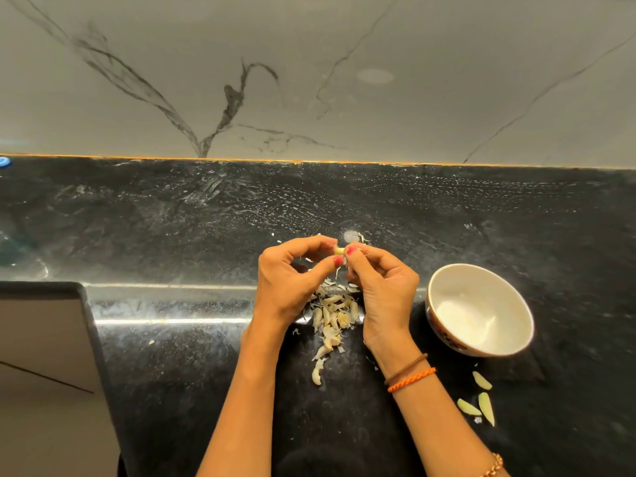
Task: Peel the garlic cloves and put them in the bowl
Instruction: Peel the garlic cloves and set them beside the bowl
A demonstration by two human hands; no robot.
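My left hand and my right hand meet above the black counter, fingertips pinched together on one small pale garlic clove. A thin strip of skin hangs down from the clove between my thumbs. Below my hands lies a pile of garlic cloves and papery skins. A white bowl stands to the right of my right hand, and its inside looks empty. Three pale peeled-looking cloves lie on the counter in front of the bowl.
The black stone counter runs back to a grey marble wall. At the near left the counter ends at a step-down edge. A bit of something blue shows at the far left.
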